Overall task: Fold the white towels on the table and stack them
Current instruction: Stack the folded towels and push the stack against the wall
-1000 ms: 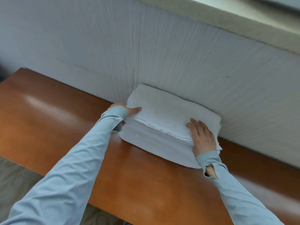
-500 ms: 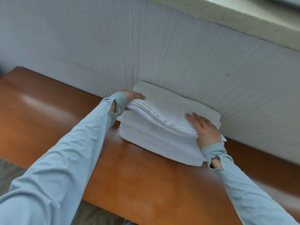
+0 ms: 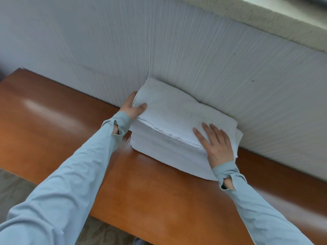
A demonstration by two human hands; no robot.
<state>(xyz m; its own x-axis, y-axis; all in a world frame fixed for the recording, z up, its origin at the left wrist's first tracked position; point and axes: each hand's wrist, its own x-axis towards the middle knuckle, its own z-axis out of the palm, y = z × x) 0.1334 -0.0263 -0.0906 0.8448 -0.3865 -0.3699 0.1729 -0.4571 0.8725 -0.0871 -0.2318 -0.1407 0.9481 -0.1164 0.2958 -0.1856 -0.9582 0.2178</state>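
A stack of folded white towels (image 3: pixel 169 152) sits on the brown wooden table (image 3: pixel 159 191), pushed against the wall. The top towel (image 3: pixel 177 110) lies flat across the stack. My left hand (image 3: pixel 131 107) grips the top towel's far left corner, thumb on top and fingers under the fold. My right hand (image 3: pixel 216 144) lies flat, fingers spread, on the near right part of the top towel, pressing it down. Both arms wear light blue sleeves.
A white ribbed wall (image 3: pixel 194 59) rises right behind the stack, with a rough stone ledge (image 3: pixel 265 20) above it. The table's front edge runs diagonally across the lower left, with patterned floor (image 3: pixel 16 188) below it.
My left hand slid from the stack's near left side to the far left corner of the top towel and closed on it. My right hand spread flat on top.
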